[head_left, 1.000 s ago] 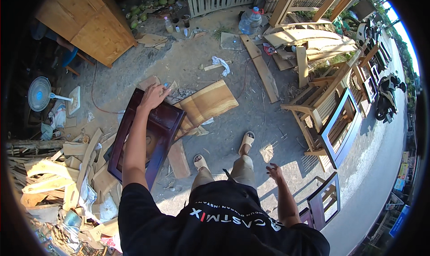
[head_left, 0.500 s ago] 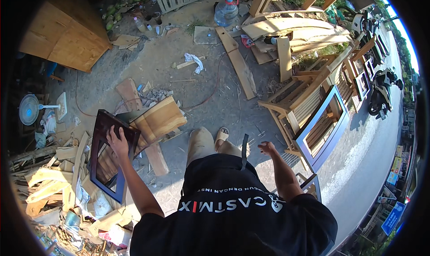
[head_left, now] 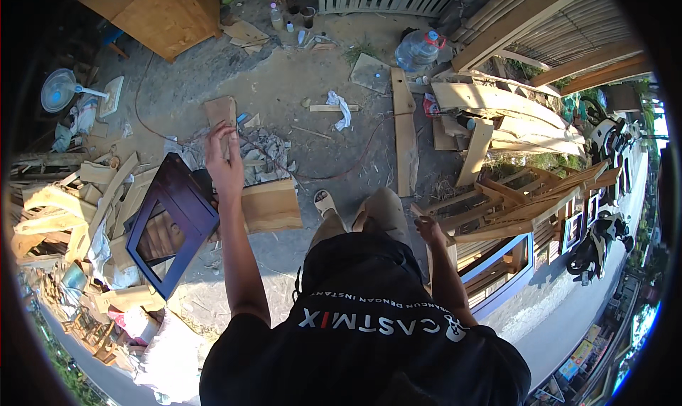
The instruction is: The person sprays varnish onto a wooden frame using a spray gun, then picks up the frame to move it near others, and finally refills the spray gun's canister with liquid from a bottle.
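My left hand [head_left: 224, 166] is raised with its fingers apart, holding nothing. It hovers beside a dark purple wooden frame [head_left: 195, 246], apart from it, and overlaps a short brown board [head_left: 221, 109] lying on the ground beyond. The frame leans tilted over a broad light-brown plank [head_left: 272, 206]. On the right, my right hand [head_left: 430, 231] is low, near a slatted wooden bench [head_left: 522, 218], with its fingers curled. What they hold, if anything, cannot be made out. A second purple-blue frame [head_left: 527, 255] rests against the bench, partly hidden by my right arm.
Scrap wood [head_left: 53, 210] is heaped on the left, near a standing fan [head_left: 58, 90]. A wooden cabinet [head_left: 167, 15] stands far left. Ahead lie a long plank [head_left: 404, 136], a white cloth [head_left: 341, 111], and a large water bottle [head_left: 418, 51]. A cord [head_left: 334, 177] crosses the ground.
My left hand has come off the dark frame and moved forward and up. The frame's tilt has changed. My right hand stays low with its fingers curled; the view has swung round.
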